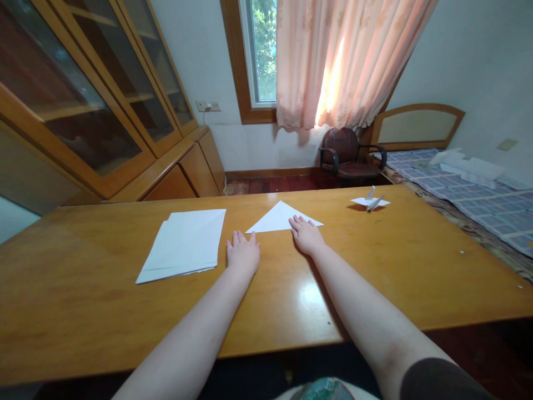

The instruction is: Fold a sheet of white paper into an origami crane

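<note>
A white sheet of paper folded into a triangle (pixel 272 218) lies on the wooden table, its point facing away from me. My right hand (pixel 307 235) rests with spread fingers on the triangle's right part, near its long edge. Flat on the table, my left hand (pixel 243 253) has its fingers apart, close to the triangle's left corner. Left of that hand is a stack of white paper (pixel 187 239). Farther right stands a folded paper crane (pixel 370 201) with its wings out.
The yellow-brown table (pixel 104 322) spans the view. Beyond its far edge are a brown armchair (pixel 343 153), a pink curtain (pixel 316 66) and a window. A glass-door cabinet (pixel 116 83) stands at the left, and a bed (pixel 470 183) with a checked cover at the right.
</note>
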The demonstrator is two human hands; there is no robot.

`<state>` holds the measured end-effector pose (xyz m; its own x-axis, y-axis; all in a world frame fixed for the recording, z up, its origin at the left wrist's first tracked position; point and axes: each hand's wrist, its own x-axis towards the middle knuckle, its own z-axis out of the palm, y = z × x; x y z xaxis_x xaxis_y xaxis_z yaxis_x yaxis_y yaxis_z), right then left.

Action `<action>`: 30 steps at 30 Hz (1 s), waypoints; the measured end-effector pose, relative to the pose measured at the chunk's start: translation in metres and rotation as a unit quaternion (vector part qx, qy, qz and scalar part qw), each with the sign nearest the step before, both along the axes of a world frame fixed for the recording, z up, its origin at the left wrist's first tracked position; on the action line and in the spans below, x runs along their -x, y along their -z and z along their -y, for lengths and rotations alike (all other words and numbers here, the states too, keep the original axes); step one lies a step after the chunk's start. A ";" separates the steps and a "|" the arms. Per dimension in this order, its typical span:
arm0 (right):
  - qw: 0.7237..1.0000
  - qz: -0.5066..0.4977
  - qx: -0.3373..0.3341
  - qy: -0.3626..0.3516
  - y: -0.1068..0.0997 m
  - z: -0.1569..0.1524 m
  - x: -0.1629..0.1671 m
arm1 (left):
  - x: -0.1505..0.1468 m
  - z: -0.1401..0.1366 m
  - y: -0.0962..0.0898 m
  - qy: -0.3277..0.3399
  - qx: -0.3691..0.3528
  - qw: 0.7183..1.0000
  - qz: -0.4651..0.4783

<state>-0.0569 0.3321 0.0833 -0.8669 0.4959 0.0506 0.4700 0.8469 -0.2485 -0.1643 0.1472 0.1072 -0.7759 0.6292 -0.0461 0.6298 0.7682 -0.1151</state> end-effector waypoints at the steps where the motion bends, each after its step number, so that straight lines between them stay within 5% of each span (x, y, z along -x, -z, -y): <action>1: 1.000 0.001 0.001 0.000 0.000 0.000 0.000 | 0.002 0.004 -0.001 -0.004 0.001 1.000 -0.009; 7: 1.000 0.003 0.001 0.003 -0.001 0.000 -0.001 | 0.009 0.011 -0.016 -0.005 -0.017 0.999 -0.033; 14: 1.000 -0.010 0.001 -0.001 -0.001 0.000 0.000 | 0.000 -0.019 -0.021 -0.081 -0.017 0.996 -0.020; 19: 0.999 -0.035 0.006 -0.007 -0.003 -0.001 -0.003 | -0.020 -0.039 0.010 0.190 -0.082 0.977 0.048; 25: 0.990 -0.092 0.011 0.106 -0.012 -0.001 -0.001 | -0.020 -0.043 0.024 0.205 -0.102 0.971 0.069; 30: 0.991 -0.055 0.021 0.118 -0.011 0.002 0.007 | -0.025 -0.046 0.024 0.213 -0.101 0.968 0.079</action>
